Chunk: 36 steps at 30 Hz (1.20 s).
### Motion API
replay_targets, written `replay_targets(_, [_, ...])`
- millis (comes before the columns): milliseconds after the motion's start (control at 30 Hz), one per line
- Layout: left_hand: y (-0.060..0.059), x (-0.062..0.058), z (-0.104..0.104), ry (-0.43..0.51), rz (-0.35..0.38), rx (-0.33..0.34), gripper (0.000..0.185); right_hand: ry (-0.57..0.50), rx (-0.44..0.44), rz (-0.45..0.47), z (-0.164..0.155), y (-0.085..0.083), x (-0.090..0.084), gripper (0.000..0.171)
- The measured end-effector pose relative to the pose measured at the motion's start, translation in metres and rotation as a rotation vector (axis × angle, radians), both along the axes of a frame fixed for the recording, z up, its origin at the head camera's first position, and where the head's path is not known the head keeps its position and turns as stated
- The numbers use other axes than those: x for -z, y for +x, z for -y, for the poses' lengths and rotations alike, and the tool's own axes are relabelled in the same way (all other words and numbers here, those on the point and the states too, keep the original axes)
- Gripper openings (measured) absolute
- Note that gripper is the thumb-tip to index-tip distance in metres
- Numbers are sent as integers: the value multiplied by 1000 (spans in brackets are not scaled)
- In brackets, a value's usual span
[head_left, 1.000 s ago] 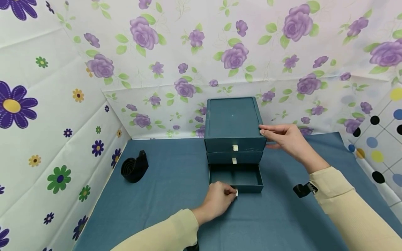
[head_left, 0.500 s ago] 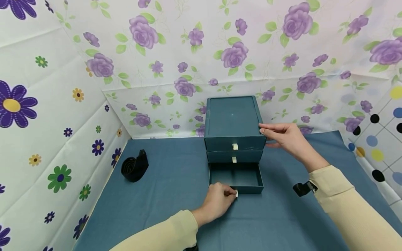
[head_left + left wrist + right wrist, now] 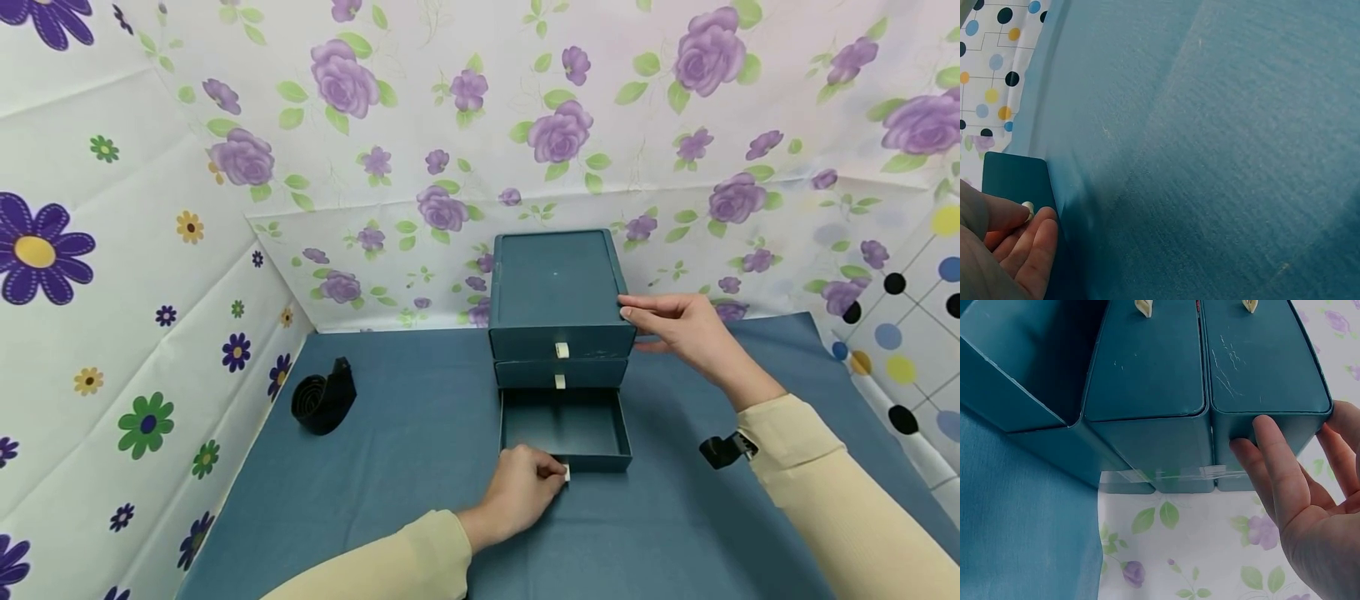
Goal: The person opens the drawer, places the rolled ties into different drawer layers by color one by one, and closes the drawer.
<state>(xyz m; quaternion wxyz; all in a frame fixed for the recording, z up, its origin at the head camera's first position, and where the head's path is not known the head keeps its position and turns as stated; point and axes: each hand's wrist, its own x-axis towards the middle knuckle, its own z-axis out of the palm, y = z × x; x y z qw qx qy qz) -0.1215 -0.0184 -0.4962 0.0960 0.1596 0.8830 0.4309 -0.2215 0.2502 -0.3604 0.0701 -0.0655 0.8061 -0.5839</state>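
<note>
A dark teal drawer unit point(image 3: 558, 279) stands against the back wall. Its bottom drawer point(image 3: 615, 463) is pulled out and holds nothing; the upper two drawers are closed. My left hand point(image 3: 519, 492) pinches the small cream pull tab point(image 3: 567, 474) on the bottom drawer's front, between thumb and fingertips. The left wrist view shows this tab point(image 3: 1029, 209) too, partly covered by the fingers. At the unit's upper right edge, my right hand point(image 3: 682, 329) rests with fairly straight fingers. The right wrist view shows fingers point(image 3: 1275, 465) pressed on the unit's side.
On the left of the blue cloth-covered table point(image 3: 405, 433) lies a coiled black strap point(image 3: 324, 398). Flower-patterned cloth point(image 3: 420, 167) covers the walls behind and to the left. Dotted cloth point(image 3: 911, 367) hangs on the right.
In the last half second the bottom drawer has come a little farther out toward me, with my left hand on its tab. My right hand stays in place on the unit.
</note>
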Motion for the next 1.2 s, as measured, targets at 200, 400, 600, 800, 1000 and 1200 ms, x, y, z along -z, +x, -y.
replay_targets(200, [1, -3, 1, 4, 32, 28, 10, 6, -7, -3, 0, -1, 0, 48])
replay_targets(400, [-3, -29, 3, -45, 30, 129, 10, 3, -10, 4, -1, 0, 1, 47])
replay_targets(600, [-14, -85, 11, 66, -76, 227, 13, -4, -12, -5, -1, -1, 1, 48])
replay_targets(800, [-31, -127, 27, 180, -409, 182, 17, 8, -5, -12, -1, -1, 1, 47])
replay_targets(1000, [-55, -154, 51, 204, -774, -75, 20, 1, -16, -16, -1, -1, 1, 46])
replay_targets(1200, [-77, -166, 80, 76, -899, -330, 35, -4, -11, -5, -1, -1, 0, 47])
